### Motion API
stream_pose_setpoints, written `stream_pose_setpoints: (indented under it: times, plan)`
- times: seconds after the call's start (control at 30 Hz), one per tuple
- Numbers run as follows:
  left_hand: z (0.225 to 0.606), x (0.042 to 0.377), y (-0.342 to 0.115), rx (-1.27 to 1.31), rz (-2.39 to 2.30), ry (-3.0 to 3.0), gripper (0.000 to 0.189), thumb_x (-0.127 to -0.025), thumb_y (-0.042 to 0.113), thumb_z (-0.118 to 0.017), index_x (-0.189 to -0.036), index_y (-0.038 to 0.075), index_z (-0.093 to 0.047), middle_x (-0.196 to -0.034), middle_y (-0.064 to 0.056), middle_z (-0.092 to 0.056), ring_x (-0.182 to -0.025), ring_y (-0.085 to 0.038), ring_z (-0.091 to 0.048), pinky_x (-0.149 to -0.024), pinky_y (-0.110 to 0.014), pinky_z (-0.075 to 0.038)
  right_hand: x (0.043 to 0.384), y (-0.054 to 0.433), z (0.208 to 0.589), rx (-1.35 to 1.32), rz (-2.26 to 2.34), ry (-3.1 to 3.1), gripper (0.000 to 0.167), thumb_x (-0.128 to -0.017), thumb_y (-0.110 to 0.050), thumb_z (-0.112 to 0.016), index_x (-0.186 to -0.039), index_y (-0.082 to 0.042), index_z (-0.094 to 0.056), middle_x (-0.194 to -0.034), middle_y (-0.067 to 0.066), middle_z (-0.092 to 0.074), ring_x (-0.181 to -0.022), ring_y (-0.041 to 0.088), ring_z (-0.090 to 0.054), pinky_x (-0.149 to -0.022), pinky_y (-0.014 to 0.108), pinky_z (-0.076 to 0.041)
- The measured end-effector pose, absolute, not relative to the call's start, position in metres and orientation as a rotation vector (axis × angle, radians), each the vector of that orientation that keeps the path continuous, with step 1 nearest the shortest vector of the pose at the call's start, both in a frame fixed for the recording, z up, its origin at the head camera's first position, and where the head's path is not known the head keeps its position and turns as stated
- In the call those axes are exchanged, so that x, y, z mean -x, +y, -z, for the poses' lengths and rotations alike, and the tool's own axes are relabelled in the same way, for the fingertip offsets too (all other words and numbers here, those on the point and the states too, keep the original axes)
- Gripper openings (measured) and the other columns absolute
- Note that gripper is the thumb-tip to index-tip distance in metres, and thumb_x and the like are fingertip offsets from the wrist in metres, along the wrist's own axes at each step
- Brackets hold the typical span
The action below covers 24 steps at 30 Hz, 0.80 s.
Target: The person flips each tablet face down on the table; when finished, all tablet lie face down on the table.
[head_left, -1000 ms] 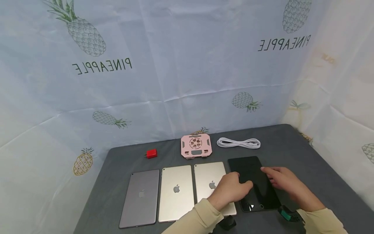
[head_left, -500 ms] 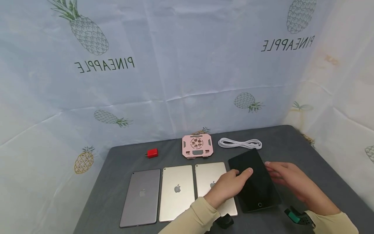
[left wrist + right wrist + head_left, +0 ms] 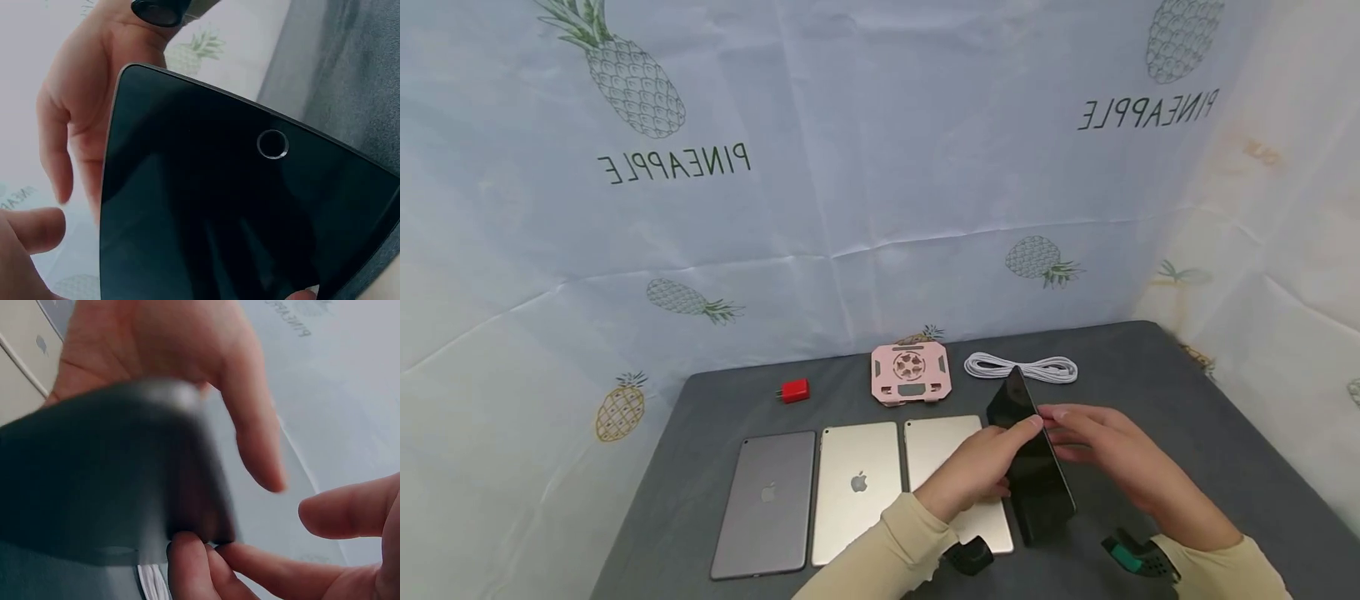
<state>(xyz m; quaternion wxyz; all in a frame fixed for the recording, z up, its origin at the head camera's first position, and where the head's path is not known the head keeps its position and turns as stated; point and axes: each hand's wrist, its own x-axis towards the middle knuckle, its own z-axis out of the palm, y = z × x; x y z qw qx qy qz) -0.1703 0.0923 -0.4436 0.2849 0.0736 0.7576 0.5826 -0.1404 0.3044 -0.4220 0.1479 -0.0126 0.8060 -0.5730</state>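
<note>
A black tablet [image 3: 1036, 479] is tipped up steeply, its right edge raised and its dark screen towards my left hand [image 3: 973, 467]. My left fingers hold its lower left edge, partly hidden; the thumb is near the raised edge. The left wrist view shows the tablet's screen [image 3: 206, 187] with its round home button. Behind the raised edge is my right hand [image 3: 1105, 437]. In the right wrist view my right fingers [image 3: 194, 569] touch the tablet's edge with the thumb apart. Two gold tablets [image 3: 857, 517] and a grey tablet [image 3: 767, 508] lie face down to the left.
At the back of the grey table [image 3: 1120, 358] lie a pink slotted stand [image 3: 910, 358], a bundled white cable [image 3: 1037, 368] and a red plug adapter [image 3: 794, 391]. A pineapple-print cloth [image 3: 820, 183] hangs behind. My left forearm partly covers the right-hand gold tablet [image 3: 940, 433].
The black tablet has gone from lying flat, screen up, to tilting steeply with its right edge raised. My right hand has shifted left behind that edge; my left thumb has moved up from the screen.
</note>
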Motion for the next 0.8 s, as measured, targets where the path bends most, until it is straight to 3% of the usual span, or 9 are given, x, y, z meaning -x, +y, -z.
stream_pose_setpoints:
  times: [0.23,0.4,0.53,0.8]
  plan:
    - [0.439,0.17,0.085,-0.157,-1.59,2.057,0.065,-0.102,0.062,-0.061,-0.125,0.003,-0.074,-0.107,-0.014,-0.075,-0.082,-0.031,-0.076,-0.079,-0.053,-0.066,0.146,0.286,0.43,0.05,1.688,2.238,0.061,-0.118,-0.033,-0.042,-0.159,0.012,-0.042,-0.163,0.032,-0.046,-0.14,0.04,-0.06,-0.1,0.037,-0.062]
    - [0.439,0.171,0.081,-0.154,-1.606,2.076,0.061,-0.105,0.058,-0.059,-0.122,0.002,-0.073,-0.097,-0.015,-0.074,-0.071,-0.028,-0.075,-0.075,-0.05,-0.066,0.149,0.28,0.439,0.043,1.73,2.194,0.058,-0.118,-0.03,-0.043,-0.155,0.014,-0.046,-0.156,0.031,-0.054,-0.129,0.028,-0.068,-0.098,0.038,-0.063]
    - [0.44,0.172,0.078,-0.162,-1.632,2.088,0.057,-0.106,0.054,-0.058,-0.122,0.001,-0.073,-0.096,-0.011,-0.072,-0.072,-0.03,-0.077,-0.072,-0.048,-0.067,0.152,0.278,0.449,0.041,1.735,2.163,0.058,-0.117,-0.029,-0.043,-0.153,0.016,-0.047,-0.153,0.031,-0.056,-0.121,0.022,-0.071,-0.099,0.04,-0.063]
    - [0.44,0.174,0.073,-0.145,-1.646,2.172,0.035,-0.103,0.035,-0.06,-0.109,0.005,-0.075,-0.099,-0.01,-0.074,-0.076,-0.02,-0.073,-0.071,-0.039,-0.065,0.157,0.273,0.464,0.054,1.7,2.113,0.057,-0.117,-0.028,-0.045,-0.155,0.014,-0.047,-0.153,0.033,-0.056,-0.126,0.031,-0.071,-0.102,0.044,-0.062]
